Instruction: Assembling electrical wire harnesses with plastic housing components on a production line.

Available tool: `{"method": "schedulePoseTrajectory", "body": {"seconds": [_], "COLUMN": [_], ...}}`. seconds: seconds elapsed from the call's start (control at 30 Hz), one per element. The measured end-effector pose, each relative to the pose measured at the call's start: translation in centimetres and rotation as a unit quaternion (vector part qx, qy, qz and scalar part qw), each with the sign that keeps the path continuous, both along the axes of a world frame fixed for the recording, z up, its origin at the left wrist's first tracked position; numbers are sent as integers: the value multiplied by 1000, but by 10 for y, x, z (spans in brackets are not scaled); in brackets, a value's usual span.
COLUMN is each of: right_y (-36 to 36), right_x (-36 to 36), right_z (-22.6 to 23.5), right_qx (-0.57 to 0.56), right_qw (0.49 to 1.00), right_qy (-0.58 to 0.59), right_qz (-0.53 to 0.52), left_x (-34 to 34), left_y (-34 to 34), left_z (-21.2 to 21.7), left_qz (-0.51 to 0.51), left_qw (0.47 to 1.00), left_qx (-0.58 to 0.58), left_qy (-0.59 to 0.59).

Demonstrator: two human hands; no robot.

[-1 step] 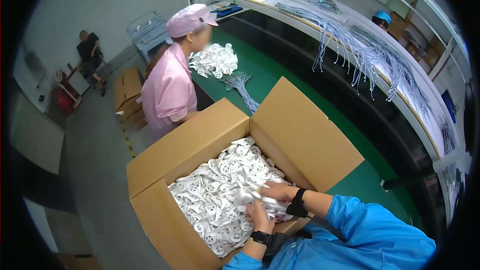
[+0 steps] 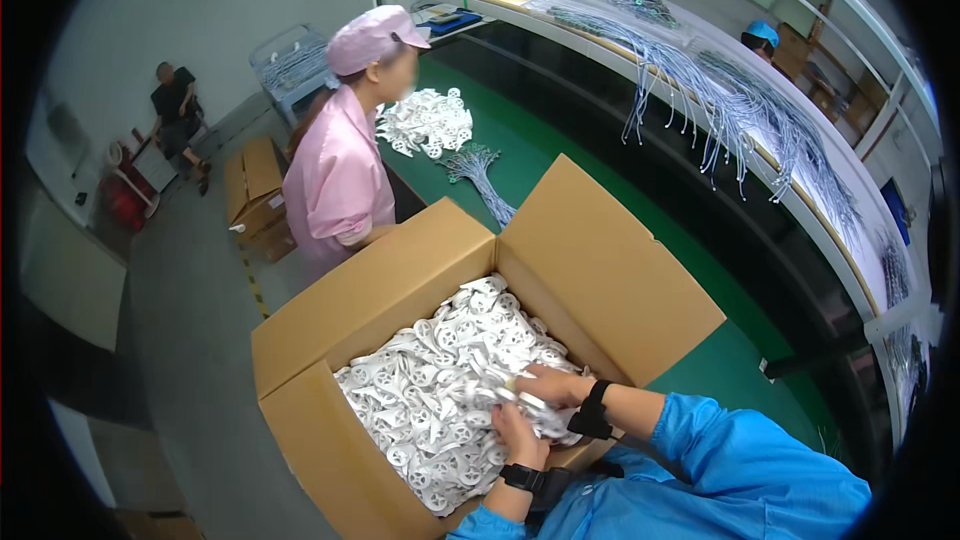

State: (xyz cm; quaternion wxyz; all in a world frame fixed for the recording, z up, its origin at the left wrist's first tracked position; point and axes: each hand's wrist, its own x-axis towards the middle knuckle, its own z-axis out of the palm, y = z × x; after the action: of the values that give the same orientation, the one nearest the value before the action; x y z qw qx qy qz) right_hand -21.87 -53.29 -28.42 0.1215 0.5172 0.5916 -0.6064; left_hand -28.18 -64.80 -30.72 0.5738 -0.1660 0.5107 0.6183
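An open cardboard box (image 2: 360, 290) holds a heap of white plastic parts (image 2: 420, 390), each with a spoked round end and a narrower arm. Both my hands are inside it, at the side closest to me. My left hand (image 2: 517, 432), black band at its wrist, is closed around some of the white parts. Just beyond it, my right hand (image 2: 556, 386) curls over more of them, a black strap around that wrist. Motion smears the pieces between the two hands, so single ones cannot be made out there.
A green-topped bench (image 2: 530, 140) carries a white pile of parts (image 2: 428, 122) and a cable bundle (image 2: 485, 180). Beside it stands a co-worker in pink (image 2: 340, 170). Cables (image 2: 700, 100) hang off a raised shelf at right. Closed cartons (image 2: 256, 185) and a seated person (image 2: 178, 110) are at left.
The white parts between my hands have shifted slightly and are blurred. My hands stay at nearly the same place in the box.
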Motion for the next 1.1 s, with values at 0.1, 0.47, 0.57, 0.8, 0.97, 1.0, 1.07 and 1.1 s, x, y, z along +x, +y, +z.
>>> {"method": "schedulePoseTrajectory", "body": {"seconds": [0.1,0.47,0.57,0.8,0.97,1.0,1.07,1.1], "right_y": [-9,-40,-55,-66,-84,-86,-98,-110], "right_x": [3,9,21,68,217,252,316,342], "right_z": [-7,-2,28,123,215,214,205,175], "right_qx": [-1,150,236,376,611,619,657,541], "right_qw": [999,988,957,842,677,673,667,752], "right_qy": [18,34,156,372,346,325,250,268], "right_qz": [-45,-19,-56,-102,-222,-242,-247,-266], "left_x": [1,-8,4,90,231,256,300,319], "left_y": [1,6,-1,4,0,-3,-9,-12], "left_z": [-29,2,54,113,140,144,147,147], "left_qz": [22,32,63,46,-119,-146,-198,-216], "left_qw": [989,988,984,957,932,922,902,891], "left_qx": [101,135,162,257,298,307,322,331], "left_qy": [-104,-67,26,129,171,183,206,224]}}
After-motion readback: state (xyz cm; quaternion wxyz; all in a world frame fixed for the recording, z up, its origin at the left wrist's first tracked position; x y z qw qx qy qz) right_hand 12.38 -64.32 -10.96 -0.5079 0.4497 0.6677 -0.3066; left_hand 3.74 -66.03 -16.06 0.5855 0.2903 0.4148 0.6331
